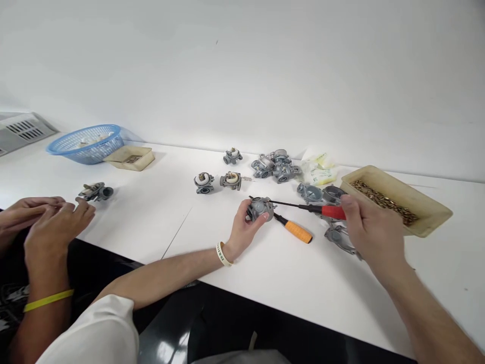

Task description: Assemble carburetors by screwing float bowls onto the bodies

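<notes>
My left hand is closed around a grey metal carburetor on the white table. In my right hand is a screwdriver with a red handle, its dark shaft pointing left. The shaft's tip meets the upper right side of the carburetor; exactly what it touches there is too small to tell. A second screwdriver with an orange handle lies on the table just right of the carburetor. Below the red handle, partly behind my right hand, lies an open grey casting.
A tray of small brass parts stands at the right. Several carburetors and a plastic bag lie toward the wall. At the left are a blue basket, a small tray, a carburetor and another person's hands.
</notes>
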A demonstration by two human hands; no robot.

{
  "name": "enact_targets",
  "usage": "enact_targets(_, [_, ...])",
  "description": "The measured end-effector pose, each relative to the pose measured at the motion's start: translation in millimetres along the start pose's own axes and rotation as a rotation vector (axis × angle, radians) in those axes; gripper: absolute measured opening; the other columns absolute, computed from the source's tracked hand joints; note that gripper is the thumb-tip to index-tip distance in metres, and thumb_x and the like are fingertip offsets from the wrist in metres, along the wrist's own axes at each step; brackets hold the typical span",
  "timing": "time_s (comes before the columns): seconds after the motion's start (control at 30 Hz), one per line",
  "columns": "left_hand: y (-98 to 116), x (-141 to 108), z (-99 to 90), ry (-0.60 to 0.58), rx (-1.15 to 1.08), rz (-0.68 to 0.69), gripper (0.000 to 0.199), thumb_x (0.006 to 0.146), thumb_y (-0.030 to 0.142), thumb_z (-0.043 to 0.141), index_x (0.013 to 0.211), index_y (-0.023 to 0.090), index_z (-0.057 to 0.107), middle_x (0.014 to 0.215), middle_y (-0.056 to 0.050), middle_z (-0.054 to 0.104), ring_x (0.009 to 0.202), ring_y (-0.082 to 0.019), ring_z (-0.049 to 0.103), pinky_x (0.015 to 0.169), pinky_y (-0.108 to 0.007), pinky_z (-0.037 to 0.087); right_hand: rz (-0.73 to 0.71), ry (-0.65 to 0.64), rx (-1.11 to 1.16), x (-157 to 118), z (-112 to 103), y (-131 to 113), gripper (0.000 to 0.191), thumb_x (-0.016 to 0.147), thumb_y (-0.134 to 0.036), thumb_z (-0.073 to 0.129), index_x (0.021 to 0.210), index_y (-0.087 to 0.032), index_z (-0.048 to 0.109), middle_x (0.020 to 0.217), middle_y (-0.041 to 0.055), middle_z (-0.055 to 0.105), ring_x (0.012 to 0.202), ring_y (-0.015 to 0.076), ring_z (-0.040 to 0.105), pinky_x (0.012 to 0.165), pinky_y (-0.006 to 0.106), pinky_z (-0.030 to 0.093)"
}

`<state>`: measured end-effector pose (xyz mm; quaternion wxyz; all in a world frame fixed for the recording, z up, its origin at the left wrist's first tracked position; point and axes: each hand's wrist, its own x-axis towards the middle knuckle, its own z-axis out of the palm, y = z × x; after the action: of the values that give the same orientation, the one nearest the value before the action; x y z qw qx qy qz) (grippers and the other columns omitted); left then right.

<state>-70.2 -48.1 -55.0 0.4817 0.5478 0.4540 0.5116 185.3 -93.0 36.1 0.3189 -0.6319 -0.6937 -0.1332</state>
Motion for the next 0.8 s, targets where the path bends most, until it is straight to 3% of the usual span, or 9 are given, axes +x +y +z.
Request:
enact_targets(0.13, [1.9,1.5,-1.0,0.007,0.013,0.028,0.044,0.081,0.049,0.076,0.102,0.020,0.051,0.101,-0.005,0.058,0.087,-0.015,0.053,0.068,-0.024,0.049,-0.085,-0.146,0.265,-3.7,-6.9,5.1,0.027,0.102,-0.042,0.045,0.117,-0.022,0.055,0.087,0.0035,0.070,0.067,0.0154,0.064,0.056,0.026,0.047])
enact_targets(0.2, [2.0,1.7,-1.6,0.001,0.046,0.045,0.042,0.082,0.047,0.077,0.106,0.021,0.053,0.106,-0.006,0.057,0.090,-0.016,0.054,0.070,-0.025,0.051,-0.236,-0.158,0.287,-7.1,-9.1,4.1,0.029,0.100,-0.040,0.051,0.122,-0.022,0.052,0.100,0.0058,0.071,0.071,0.0146,0.066,0.059,0.024,0.048])
enact_targets(0.3, [2.2,0.9,-2.8,-0.004,0.110,0.102,0.042,0.084,0.043,0.076,0.117,0.024,0.056,0.119,-0.008,0.055,0.100,-0.018,0.056,0.077,-0.027,0.053,-0.301,-0.031,0.149,-12.8,-9.3,-3.0,0.021,0.100,-0.039,0.055,0.104,-0.019,0.059,0.071,-0.0004,0.065,0.050,0.0094,0.051,0.052,0.023,0.038])
enact_targets(0.37, [2.7,0.0,-3.7,0.003,0.139,0.157,0.042,0.085,0.040,0.076,0.120,0.026,0.057,0.127,-0.009,0.052,0.111,-0.021,0.057,0.080,-0.028,0.054,-0.200,0.040,0.015,-15.7,-9.5,-9.3,0.029,0.100,-0.040,0.055,0.080,-0.018,0.057,0.050,-0.0040,0.046,0.044,0.0086,0.040,0.050,0.024,0.031])
enact_targets(0.43, [3.1,-0.5,-5.0,0.009,0.148,0.212,0.040,0.086,0.038,0.076,0.120,0.027,0.058,0.131,-0.009,0.049,0.120,-0.023,0.055,0.085,-0.030,0.056,-0.062,0.005,0.003,-17.0,-10.8,-13.5,0.038,0.103,-0.038,0.049,0.070,-0.019,0.051,0.045,-0.0043,0.036,0.043,0.0093,0.038,0.049,0.025,0.030])
enact_targets(0.53, [2.7,0.2,-7.5,0.030,0.158,0.285,0.041,0.087,0.034,0.075,0.123,0.029,0.058,0.132,-0.009,0.047,0.130,-0.025,0.051,0.093,-0.035,0.056,0.002,-0.124,0.231,-17.3,-14.0,-12.3,0.023,0.105,-0.036,0.041,0.092,-0.021,0.054,0.062,-0.0030,0.056,0.048,0.0107,0.051,0.047,0.022,0.038])
enact_targets(0.6, [2.0,1.4,-9.1,0.044,0.177,0.327,0.043,0.087,0.032,0.075,0.126,0.029,0.058,0.134,-0.009,0.046,0.132,-0.025,0.051,0.097,-0.038,0.056,-0.102,-0.145,0.337,-18.0,-14.9,-8.7,0.017,0.103,-0.037,0.046,0.110,-0.022,0.050,0.083,0.0015,0.068,0.060,0.0130,0.063,0.051,0.023,0.047])
enact_targets(0.67, [1.1,2.6,-10.4,0.056,0.196,0.363,0.044,0.087,0.030,0.075,0.127,0.030,0.058,0.135,-0.010,0.046,0.131,-0.026,0.052,0.097,-0.039,0.057,-0.203,-0.085,0.305,-19.9,-13.9,-6.6,0.021,0.101,-0.038,0.051,0.115,-0.023,0.050,0.096,0.0060,0.071,0.071,0.0161,0.068,0.059,0.026,0.052])
enact_targets(0.8, [-1.6,4.8,-11.8,0.086,0.237,0.455,0.046,0.085,0.028,0.077,0.128,0.030,0.059,0.132,-0.009,0.049,0.130,-0.026,0.053,0.096,-0.038,0.057,-0.039,0.049,0.133,-23.7,-7.9,-9.1,0.018,0.103,-0.034,0.049,0.103,-0.021,0.060,0.070,0.0009,0.067,0.053,0.0136,0.060,0.053,0.026,0.044])
